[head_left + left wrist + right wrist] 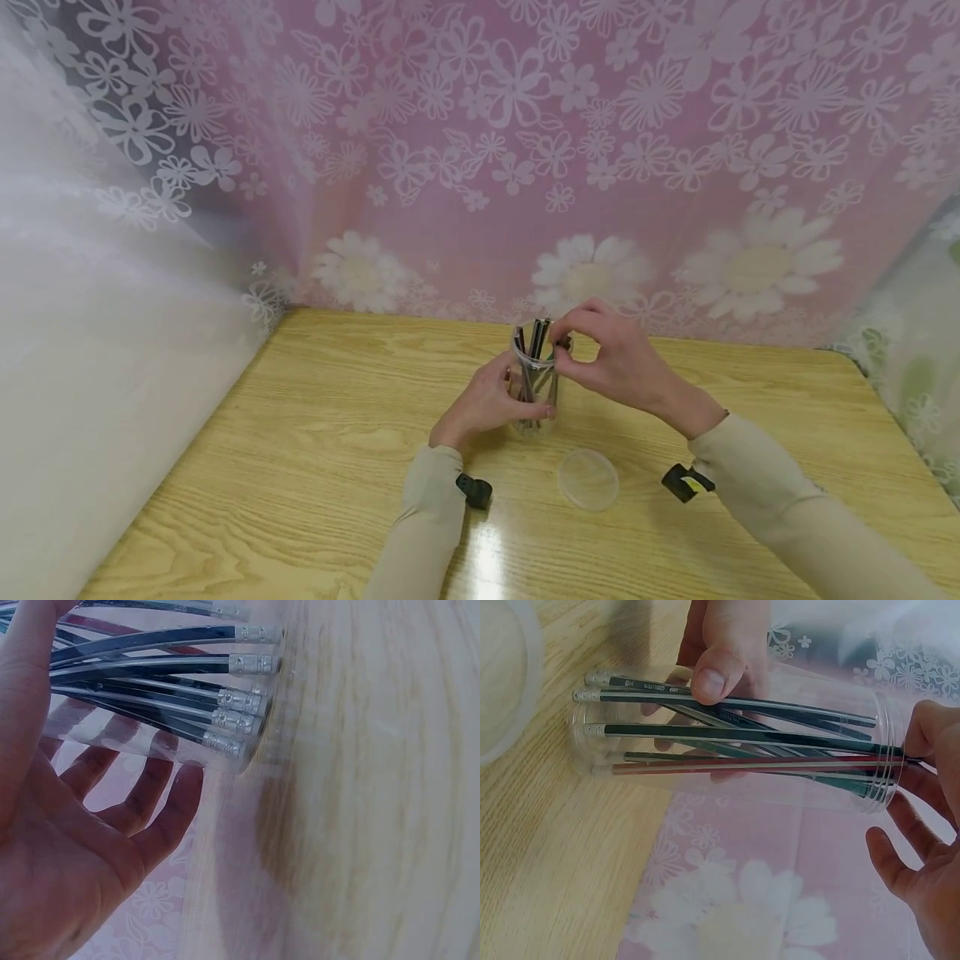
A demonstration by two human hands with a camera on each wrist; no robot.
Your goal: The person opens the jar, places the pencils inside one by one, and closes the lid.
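A clear plastic jar (534,363) stands upright on the table, holding several pencils (742,735) with their eraser ends down. Most are dark with pale stripes; one is red (705,766). My left hand (491,396) grips the jar's side, its thumb across the near wall and the fingers curled behind. At the open mouth, my right hand (618,358) pinches the upper end of a dark pencil (817,742) between thumb and forefinger. That pencil's eraser end is still inside, near the jar's bottom. The other right fingers hang apart from the rim.
A round translucent lid (588,480) lies flat on the wood-grain table (337,467), nearer than the jar. Behind the table hangs a pink flowered curtain (465,242), with pale sheeting (112,333) at the left side. Black cameras are strapped on both wrists.
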